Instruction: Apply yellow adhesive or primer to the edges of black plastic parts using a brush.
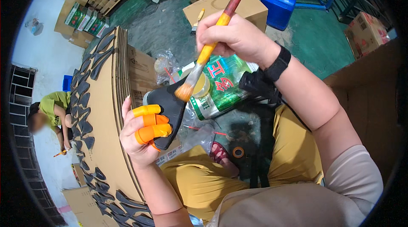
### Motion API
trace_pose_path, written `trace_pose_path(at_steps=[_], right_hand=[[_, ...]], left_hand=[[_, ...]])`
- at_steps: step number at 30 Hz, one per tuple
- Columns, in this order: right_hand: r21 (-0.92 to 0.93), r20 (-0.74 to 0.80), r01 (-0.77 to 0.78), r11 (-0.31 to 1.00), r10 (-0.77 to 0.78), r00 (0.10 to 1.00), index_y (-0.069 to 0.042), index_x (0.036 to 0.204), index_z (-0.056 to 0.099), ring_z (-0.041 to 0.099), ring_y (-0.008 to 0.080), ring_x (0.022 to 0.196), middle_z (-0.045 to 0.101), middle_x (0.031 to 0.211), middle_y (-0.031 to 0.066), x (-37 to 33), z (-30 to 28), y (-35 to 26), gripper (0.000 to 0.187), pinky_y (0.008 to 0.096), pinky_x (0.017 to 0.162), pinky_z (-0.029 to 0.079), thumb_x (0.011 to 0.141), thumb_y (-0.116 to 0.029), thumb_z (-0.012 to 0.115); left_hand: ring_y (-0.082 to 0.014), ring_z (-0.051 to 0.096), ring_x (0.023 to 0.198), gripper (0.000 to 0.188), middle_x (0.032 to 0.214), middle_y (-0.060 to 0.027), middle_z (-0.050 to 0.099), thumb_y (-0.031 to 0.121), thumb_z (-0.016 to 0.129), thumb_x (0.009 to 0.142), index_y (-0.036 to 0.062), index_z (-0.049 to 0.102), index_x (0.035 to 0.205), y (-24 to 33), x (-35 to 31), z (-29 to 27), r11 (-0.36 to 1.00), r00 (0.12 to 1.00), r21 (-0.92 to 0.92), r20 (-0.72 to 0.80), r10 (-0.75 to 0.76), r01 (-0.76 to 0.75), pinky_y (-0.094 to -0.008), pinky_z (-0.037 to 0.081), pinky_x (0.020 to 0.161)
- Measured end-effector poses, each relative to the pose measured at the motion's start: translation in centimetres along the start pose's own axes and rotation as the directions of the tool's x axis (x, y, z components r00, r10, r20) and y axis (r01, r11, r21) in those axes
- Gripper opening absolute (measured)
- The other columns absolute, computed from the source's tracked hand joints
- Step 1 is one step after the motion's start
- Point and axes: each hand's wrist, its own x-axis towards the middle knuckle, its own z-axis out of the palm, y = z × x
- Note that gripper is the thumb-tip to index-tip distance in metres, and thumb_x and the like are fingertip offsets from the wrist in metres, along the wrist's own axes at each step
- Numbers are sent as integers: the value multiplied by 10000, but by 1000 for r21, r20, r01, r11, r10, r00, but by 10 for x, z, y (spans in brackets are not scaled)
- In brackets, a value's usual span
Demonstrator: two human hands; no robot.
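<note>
My left hand, with orange finger cots on several fingers, grips a black curved flat piece that looks like a shoe insole. In my right hand is a paintbrush with a yellow and red handle, held slanting downward. Its orange-brown bristles are at the upper right edge of the black piece; whether they touch cannot be made out. Just behind the bristles stands a clear cup of yellowish liquid, partly hidden by the brush. It is by a green and white printed package.
At left, stacked cardboard sheets carry many similar black pieces. Beyond them a person in green crouches with a brush. Cardboard boxes and a blue jerrycan stand ahead. A tape roll lies on the floor.
</note>
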Motion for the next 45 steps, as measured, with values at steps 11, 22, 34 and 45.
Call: trace_pose_path(at_steps=[11,22,34,45], right_hand=[[64,-98,51,997,-45,994,16,756,602,407,44,438,570,635,37,3,10,-1,164,185,386,305,807,-132,555],[-142,-232,-14,990,-19,973,-17,693,579,393,39,437,574,657,27,-3,-33,1,143,190,389,265,777,-131,553],[-156,-278,67,986,-109,954,-38,723,601,392,15,473,554,639,-14,-9,-31,-12,164,168,418,270,796,-184,585],[-348,-544,122,930,-306,781,-68,799,609,425,31,522,481,600,-37,-19,-50,-20,158,172,473,291,851,-199,539]], left_hand=[[-207,625,846,138,790,-6,658,140,764,620,132,670,721,-1,1,2,999,1000,-44,15,-19,19,-481,318,1012],[-212,621,800,155,755,-26,637,151,750,663,106,608,705,-7,-12,4,982,961,-162,-240,-137,99,-512,285,1037],[-221,609,799,158,756,-35,628,166,734,681,105,597,730,-17,-16,-3,976,951,-184,-264,-163,116,-532,268,1031],[-173,562,997,370,1084,-97,561,-74,593,788,33,497,1129,-49,-24,9,681,659,-701,-411,-630,213,-293,433,911]])
